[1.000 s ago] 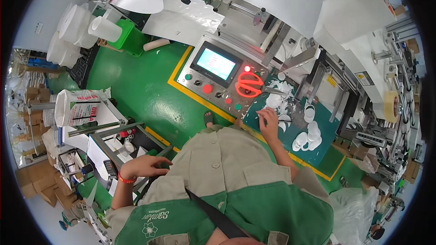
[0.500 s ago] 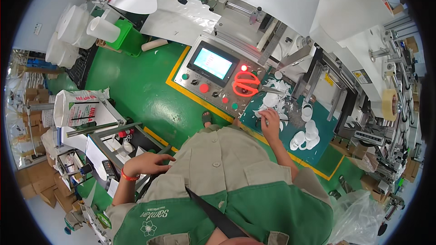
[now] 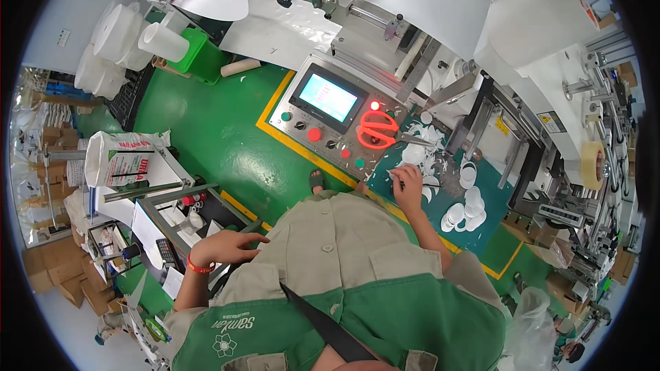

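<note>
My right hand point(image 3: 408, 184) is over the green mat point(image 3: 489, 196), fingers curled together. A thin dark stick-like piece shows beside it, and I cannot make out what the fingers grip. White paper scraps point(image 3: 414, 154) lie just beyond this hand. To its right are several white discs point(image 3: 473, 200). Scissors with orange handles point(image 3: 377, 130) lie across the control panel's edge, their blades over the scraps. My left hand point(image 3: 234, 247), with a red band at the wrist, is held off to the left by my waist. Its fingers are stretched out and nothing is in them.
The control panel point(image 3: 311, 115) with a lit screen stands ahead of me. White sheet material point(image 3: 419, 0) runs through the machine behind it. At left are a metal-framed cart point(image 3: 152, 214), a white printed sack point(image 3: 124, 158) and a green bin point(image 3: 200, 55). A tape roll point(image 3: 592, 165) hangs at right.
The view has shifted slightly, so the surroundings sit a little lower and further right. Both hands keep nearly the same pose. At the lower right, a person has come further into view.
</note>
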### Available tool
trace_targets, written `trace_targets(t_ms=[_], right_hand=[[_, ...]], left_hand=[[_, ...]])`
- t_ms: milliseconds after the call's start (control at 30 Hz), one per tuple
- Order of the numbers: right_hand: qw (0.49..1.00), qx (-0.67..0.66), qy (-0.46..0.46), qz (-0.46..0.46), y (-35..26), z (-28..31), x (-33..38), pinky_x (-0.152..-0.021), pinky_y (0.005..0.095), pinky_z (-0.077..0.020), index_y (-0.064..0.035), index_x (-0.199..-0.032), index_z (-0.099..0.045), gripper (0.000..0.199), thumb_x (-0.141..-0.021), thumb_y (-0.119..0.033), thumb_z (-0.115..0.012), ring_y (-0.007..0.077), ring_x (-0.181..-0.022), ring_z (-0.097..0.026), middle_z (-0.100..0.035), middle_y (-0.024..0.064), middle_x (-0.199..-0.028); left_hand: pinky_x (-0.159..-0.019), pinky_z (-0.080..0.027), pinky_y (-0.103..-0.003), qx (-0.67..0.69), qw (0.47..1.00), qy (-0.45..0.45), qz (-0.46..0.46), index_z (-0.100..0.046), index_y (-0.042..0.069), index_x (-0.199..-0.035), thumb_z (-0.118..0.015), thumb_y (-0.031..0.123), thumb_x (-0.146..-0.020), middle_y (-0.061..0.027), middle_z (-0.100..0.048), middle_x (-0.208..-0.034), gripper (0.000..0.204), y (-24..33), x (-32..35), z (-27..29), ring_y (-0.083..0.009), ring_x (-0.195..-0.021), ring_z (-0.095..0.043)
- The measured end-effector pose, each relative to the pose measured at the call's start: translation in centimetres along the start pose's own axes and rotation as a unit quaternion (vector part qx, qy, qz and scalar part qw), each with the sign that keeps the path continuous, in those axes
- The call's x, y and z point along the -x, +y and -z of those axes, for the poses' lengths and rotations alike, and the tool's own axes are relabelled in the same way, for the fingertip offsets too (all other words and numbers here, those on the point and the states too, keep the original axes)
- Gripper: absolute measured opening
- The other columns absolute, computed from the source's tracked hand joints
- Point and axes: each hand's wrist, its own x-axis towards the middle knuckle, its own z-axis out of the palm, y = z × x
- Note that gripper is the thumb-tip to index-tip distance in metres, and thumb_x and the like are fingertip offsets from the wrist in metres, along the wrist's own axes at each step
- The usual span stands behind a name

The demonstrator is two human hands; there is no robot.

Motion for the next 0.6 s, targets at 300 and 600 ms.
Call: trace_targets(t_ms=[300, 600], right_hand=[[0.999, 0.024, 0.021, -0.015, 0.2, -0.2, -0.2, -0.080, 0.0382, -0.0398, -0.0082, -0.079, -0.063, 0.011, -0.071, -0.001, -0.058, 0.0279, -0.090, -0.052, -0.059, 0.0056, -0.081], [0.999, 0.002, -0.005, 0.032, -1.7, -2.5, -1.9, -0.081, 0.0379, -0.0364, -0.0100, -0.082, -0.062, 0.017, -0.070, 0.000, -0.056, 0.0266, -0.087, -0.051, -0.061, 0.0045, -0.082]], left_hand=[[-0.061, -0.047, -0.031, 0.051, 0.997, 0.002, 0.061, -0.050, 0.018, -0.123, -0.049, 0.037, -0.085, -0.0100, -0.064, -0.075, 0.043, 0.8, -1.9, -0.1, -0.0185, -0.063, -0.062], [-0.069, -0.046, -0.030, 0.233, 0.960, 0.153, 0.037, -0.047, 0.010, -0.125, -0.048, 0.034, -0.091, -0.0079, -0.062, -0.096, 0.041, 0.0, -2.2, -3.7, -0.0181, -0.077, -0.059]])
